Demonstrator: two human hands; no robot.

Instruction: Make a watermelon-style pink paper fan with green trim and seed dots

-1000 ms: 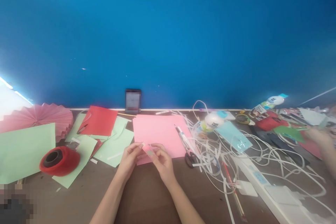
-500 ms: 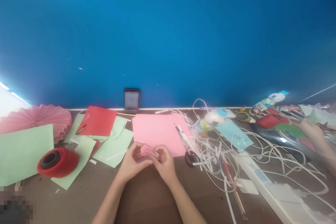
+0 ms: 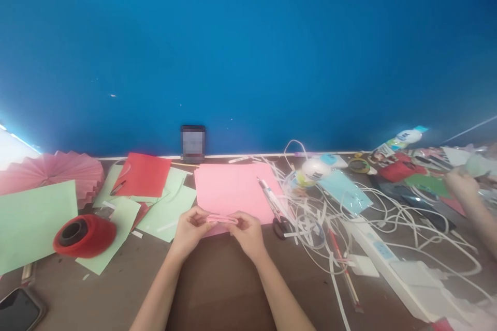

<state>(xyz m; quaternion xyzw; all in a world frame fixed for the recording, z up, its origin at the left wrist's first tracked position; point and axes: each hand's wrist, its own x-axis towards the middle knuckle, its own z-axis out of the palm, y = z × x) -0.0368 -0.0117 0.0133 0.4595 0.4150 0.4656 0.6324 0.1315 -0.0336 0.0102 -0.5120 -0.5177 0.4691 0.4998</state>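
Between my two hands is a narrow strip of folded pink paper [image 3: 222, 219], held level just above the near edge of a pink sheet. My left hand [image 3: 194, 227] pinches its left end between thumb and fingers. At the other end, my right hand [image 3: 246, 231] grips it the same way. The pink sheet [image 3: 233, 186] lies flat on the brown table behind my hands. White pens [image 3: 269, 194] and dark-handled scissors [image 3: 280, 227] rest at its right side.
Left are a red roll [image 3: 85, 236], green paper [image 3: 34, 222], red paper [image 3: 143, 175], a pink paper fan [image 3: 58, 173] and a phone [image 3: 21, 310]. Right are tangled white cables [image 3: 314, 227], a power strip [image 3: 384, 264] and a glue bottle [image 3: 316, 169]. Another person's hand [image 3: 462, 186] is far right.
The folded pink paper has gone from bunched and tilted to a flat, level strip. My hands have moved slightly apart, toward its two ends.
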